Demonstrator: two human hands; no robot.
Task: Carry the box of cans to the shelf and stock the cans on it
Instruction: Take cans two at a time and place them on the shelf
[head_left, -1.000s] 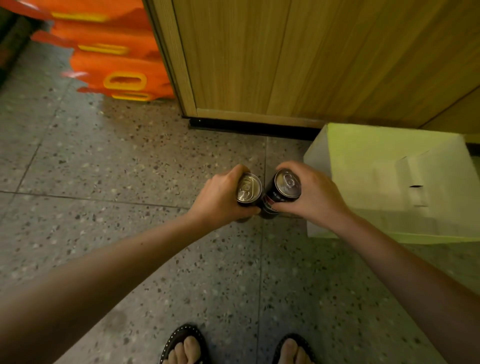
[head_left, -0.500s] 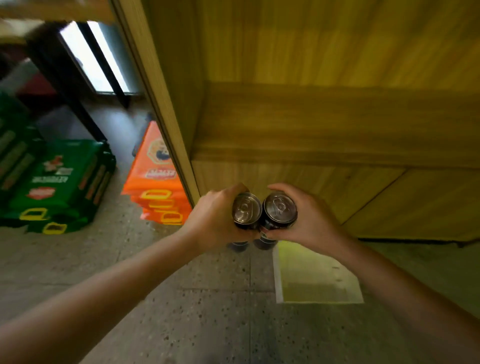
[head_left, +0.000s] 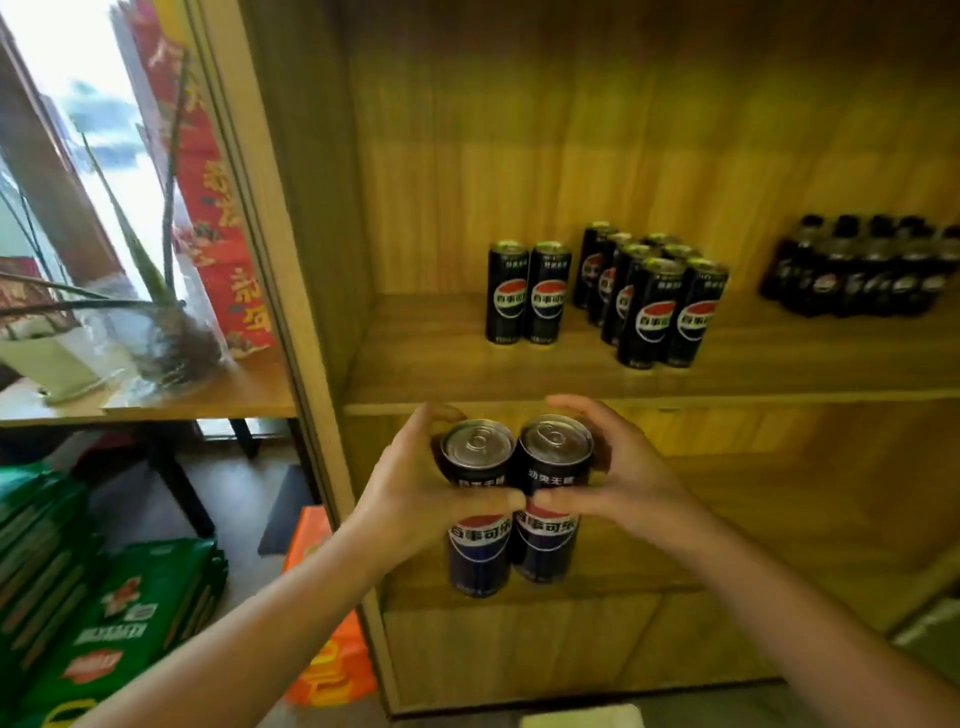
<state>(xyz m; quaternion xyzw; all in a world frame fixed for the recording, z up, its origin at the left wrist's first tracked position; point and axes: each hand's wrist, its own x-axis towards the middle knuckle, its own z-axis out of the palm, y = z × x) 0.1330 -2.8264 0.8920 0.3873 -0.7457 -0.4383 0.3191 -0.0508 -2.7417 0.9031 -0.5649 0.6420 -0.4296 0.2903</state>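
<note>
**Two cans held before the shelf, ten already stocked**

In front of the wooden shelf unit (head_left: 649, 384), below the edge of its middle board: two tall black cans, upright, side by side and touching. Left hand (head_left: 415, 499) holds the left can (head_left: 478, 519); its fingers (head_left: 441, 415) curl around the far side, thumb across the front, clamped on the can. Right hand (head_left: 618, 483) holds the right can (head_left: 553, 499) the same way, fingers clamped, thumb across the label. The two thumb tips nearly meet between the cans. Pull-tab tops of both face the camera. Both cans are in the air, not resting on any board.

On the middle board: a pair of the same cans (head_left: 527, 293), upright and touching. Just to their right, a packed block of the same cans (head_left: 649, 301), two wide and running back toward the rear panel. Well apart, at far right, a row of dark bottles (head_left: 862, 270).

Left of the unit: a worktop (head_left: 208, 395) with a potted plant (head_left: 156, 291) and red printed packaging (head_left: 218, 228) by a bright window. On the floor below, green cases (head_left: 119, 623) and orange cases (head_left: 332, 654). A pale corner of the box (head_left: 582, 718) shows at the bottom edge.
</note>
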